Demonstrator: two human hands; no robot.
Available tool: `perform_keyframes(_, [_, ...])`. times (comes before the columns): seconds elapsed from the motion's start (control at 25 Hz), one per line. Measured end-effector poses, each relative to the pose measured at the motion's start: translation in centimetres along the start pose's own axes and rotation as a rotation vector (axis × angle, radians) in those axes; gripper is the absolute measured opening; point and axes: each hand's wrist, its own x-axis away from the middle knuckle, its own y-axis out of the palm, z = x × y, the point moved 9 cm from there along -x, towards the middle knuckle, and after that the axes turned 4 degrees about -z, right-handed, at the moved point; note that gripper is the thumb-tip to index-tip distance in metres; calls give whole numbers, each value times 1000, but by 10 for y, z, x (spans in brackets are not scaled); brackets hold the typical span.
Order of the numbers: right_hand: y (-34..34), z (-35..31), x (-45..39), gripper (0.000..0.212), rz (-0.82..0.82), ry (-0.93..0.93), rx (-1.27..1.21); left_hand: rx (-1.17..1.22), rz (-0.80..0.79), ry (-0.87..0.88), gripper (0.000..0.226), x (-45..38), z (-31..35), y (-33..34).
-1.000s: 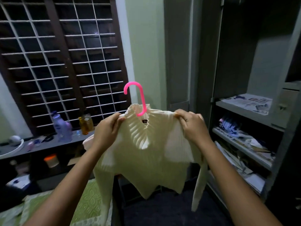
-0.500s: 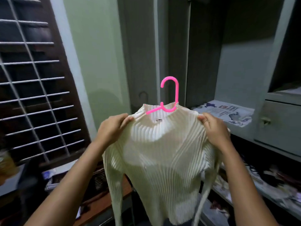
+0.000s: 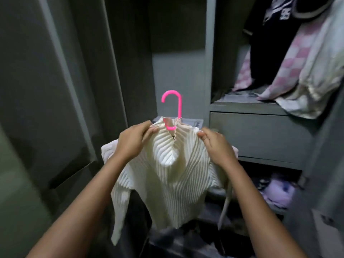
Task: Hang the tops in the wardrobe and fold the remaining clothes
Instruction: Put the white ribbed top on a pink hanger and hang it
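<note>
Ribbed cream top on pink hanger, held up at the open wardrobe, not yet hung.

Nearest: left hand (image 3: 133, 141) and right hand (image 3: 216, 145) each have fingers curled, pinching a shoulder of the cream top (image 3: 173, 175) just beside the collar; the top droops in front of the person, sleeves dangling. Pink hanger (image 3: 172, 108) hook pokes up from the neck, free, touching nothing. Risk: the grip is on fabric, not on the hanger, so the hanger could tilt or slide out of the neck when lifted; no rail is in view, so the hook could miss. Farther right, hung clothes (image 3: 290, 53) could snag it. Versus earlier: window and green wall gone, view now faces the wardrobe (image 3: 260, 135) with its hung clothes; grip unchanged.
</note>
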Motion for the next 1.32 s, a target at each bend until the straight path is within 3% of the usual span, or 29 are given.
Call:
perform_keyframes(0.08, [-19, 19, -3, 46, 33, 72, 34, 124, -7, 53, 25, -25, -6, 17])
perform_keyframes(0.16, [-46, 48, 4, 35, 94, 174, 169, 226, 14, 72, 38, -49, -17, 25])
perform_keyframes(0.28, [-83, 66, 22, 36, 238, 313, 438, 308, 46, 126, 53, -84, -21, 38])
perform_keyframes(0.4, [-89, 53, 28, 24, 315, 383, 496, 381, -14, 190, 48, -107, -2, 56])
perform_keyframes(0.76, [-147, -4, 20, 26, 418, 484, 657, 495, -164, 423, 41, -160, 85, 56])
perform_keyframes(1.04, [-283, -48, 22, 30, 701, 702, 856, 669, 247, 381, 33, -260, 73, -20])
perform_keyframes(1.2, [-345, -69, -19, 29, 818, 734, 957, 580, 312, 368, 27, -304, 86, -29])
perform_keyframes(1.32, [-380, -64, -70, 29, 851, 737, 1006, 485, 329, 418, 43, -334, 111, -30])
